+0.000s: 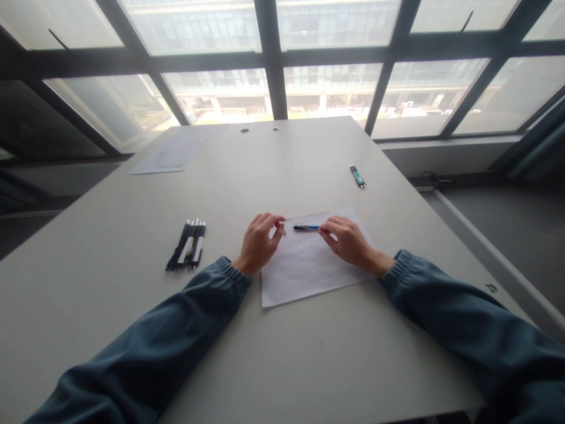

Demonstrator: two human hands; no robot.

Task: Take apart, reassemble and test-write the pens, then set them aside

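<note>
Right hand [346, 240] pinches the right end of a blue pen [305, 228] over white paper [304, 271]. Left hand [259, 240] curls by the paper's left edge; I can't tell if it holds anything. Black pens [188, 246] lie left, green pens [358, 176] far right.

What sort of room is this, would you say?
Probably an office or meeting room: there's a large white table, black pens and a sheet of paper on it, and big dark-framed windows facing another building.
</note>
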